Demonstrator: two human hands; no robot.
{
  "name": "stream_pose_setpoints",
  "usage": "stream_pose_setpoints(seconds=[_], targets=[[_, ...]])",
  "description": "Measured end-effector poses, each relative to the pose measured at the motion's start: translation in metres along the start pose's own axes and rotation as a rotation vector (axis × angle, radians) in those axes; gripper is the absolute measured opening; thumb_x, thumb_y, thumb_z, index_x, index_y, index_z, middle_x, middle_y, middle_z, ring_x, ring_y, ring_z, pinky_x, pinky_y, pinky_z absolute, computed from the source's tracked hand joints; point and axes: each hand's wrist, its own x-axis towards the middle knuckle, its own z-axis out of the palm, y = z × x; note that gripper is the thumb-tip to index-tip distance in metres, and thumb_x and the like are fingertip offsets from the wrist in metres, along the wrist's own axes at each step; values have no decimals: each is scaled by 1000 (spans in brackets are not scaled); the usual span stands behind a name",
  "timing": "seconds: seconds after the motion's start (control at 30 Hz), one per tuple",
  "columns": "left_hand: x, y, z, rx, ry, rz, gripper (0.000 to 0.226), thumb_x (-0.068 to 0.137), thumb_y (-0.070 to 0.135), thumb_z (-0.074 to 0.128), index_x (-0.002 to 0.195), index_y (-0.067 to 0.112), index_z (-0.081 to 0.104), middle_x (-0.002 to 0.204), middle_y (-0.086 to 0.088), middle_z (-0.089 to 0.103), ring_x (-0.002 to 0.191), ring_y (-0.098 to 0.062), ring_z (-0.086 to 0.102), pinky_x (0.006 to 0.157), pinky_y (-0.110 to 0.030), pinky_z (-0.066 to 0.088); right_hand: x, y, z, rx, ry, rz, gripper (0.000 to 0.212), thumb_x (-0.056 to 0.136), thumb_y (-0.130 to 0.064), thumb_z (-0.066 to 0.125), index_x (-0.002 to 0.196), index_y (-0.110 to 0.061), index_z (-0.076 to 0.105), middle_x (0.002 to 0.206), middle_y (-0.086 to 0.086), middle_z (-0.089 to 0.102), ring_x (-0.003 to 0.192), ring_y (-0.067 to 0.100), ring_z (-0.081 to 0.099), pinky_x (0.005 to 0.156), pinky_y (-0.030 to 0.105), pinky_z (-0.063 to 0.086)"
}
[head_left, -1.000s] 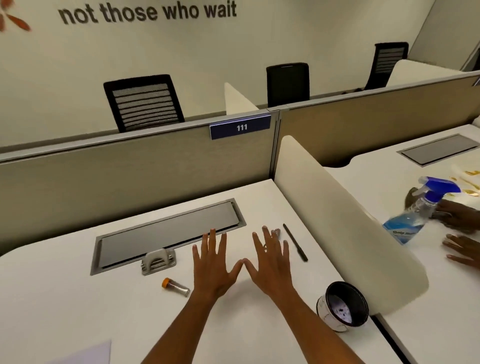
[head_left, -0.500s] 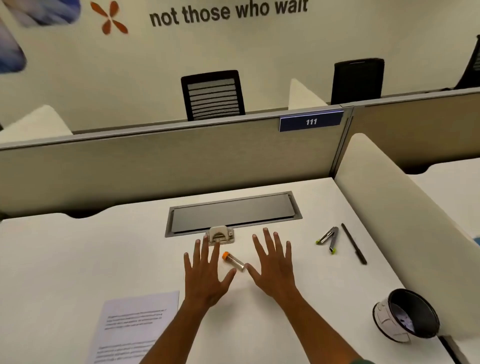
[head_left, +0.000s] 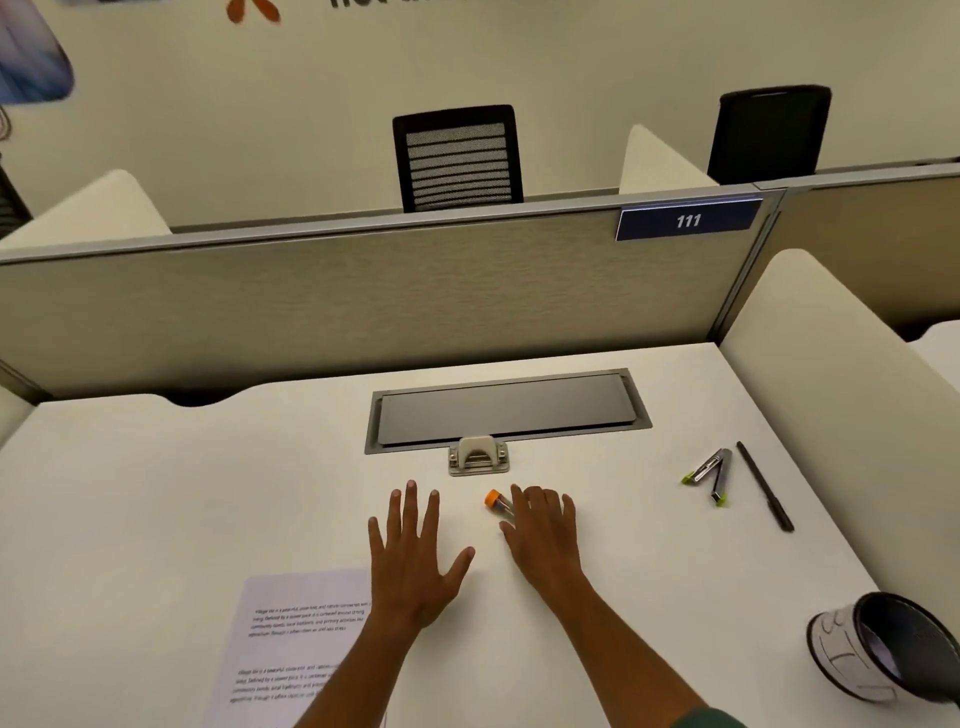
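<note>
A small clear vial with an orange cap (head_left: 493, 502) lies on the white desk (head_left: 156, 509), just in front of a beige hole punch (head_left: 478, 457). My right hand (head_left: 545, 535) is on the vial. Its fingers are bent, and the index finger and thumb close round the tube, hiding the lower end. My left hand (head_left: 413, 556) lies flat on the desk to the left of the vial, fingers spread, holding nothing.
A printed sheet of paper (head_left: 291, 639) lies at the front left, partly under my left forearm. To the right lie a folded metal tool with green tips (head_left: 709, 470) and a black pen (head_left: 764, 486). A tipped-over cup (head_left: 883, 654) lies at the front right. A grey cable tray lid (head_left: 506, 408) sits at the back, with partitions behind and to the right.
The view has swung left and down. My right hand has moved onto the vial and its fingers have curled. My left hand stays flat and spread.
</note>
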Motion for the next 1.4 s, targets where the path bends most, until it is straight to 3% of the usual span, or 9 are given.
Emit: stream_pose_setpoints(seconds=[0.23, 0.33, 0.67, 0.83, 1.03, 1.4], targets=[[5, -2, 12, 1, -38, 10, 90, 83, 78, 26, 155, 27, 6, 163, -5, -10, 150, -27, -10, 118, -55, 0, 7, -9, 7, 19, -6, 10, 40, 96, -25, 53, 135, -19, 45, 134, 7, 51, 122, 25, 46, 109, 43, 28], [8, 1, 11, -18, -31, 22, 90, 83, 77, 28, 155, 25, 10, 163, -6, -3, 150, -29, -3, 118, -57, 5, 6, -8, 6, 44, 13, 30, 40, 94, -23, 56, 133, -19, 48, 131, 7, 53, 118, 24, 49, 104, 41, 33], [15, 45, 2, -65, -18, 121, 93, 80, 79, 15, 154, 23, 11, 162, -8, -3, 150, -28, -6, 118, -57, 2, -11, 48, -23, 140, 172, 218, 37, 92, -18, 57, 129, -19, 52, 119, 4, 60, 105, 23, 55, 87, 36, 40], [21, 90, -3, -60, -38, 197, 93, 77, 82, 5, 150, 29, -13, 161, -5, -17, 149, -25, -17, 119, -53, -7, -27, 99, -39, 196, 338, 357, 29, 86, -16, 68, 114, -16, 62, 99, 5, 66, 87, 27, 60, 70, 38, 44], [28, 137, -2, -91, -31, 291, 89, 84, 78, 21, 151, 31, -15, 160, -2, -23, 148, -24, -21, 120, -53, -3, -38, 164, -51, 315, 409, 578, 27, 93, -20, 59, 120, -17, 57, 111, 3, 63, 104, 27, 55, 83, 41, 44], [45, 205, 12, -110, -39, 380, 87, 87, 75, 24, 153, 30, -9, 161, -3, -20, 149, -25, -20, 120, -53, -4, -42, 237, -44, 535, 533, 725, 21, 95, -15, 57, 113, -4, 55, 105, 13, 59, 100, 34, 56, 84, 46, 44]])
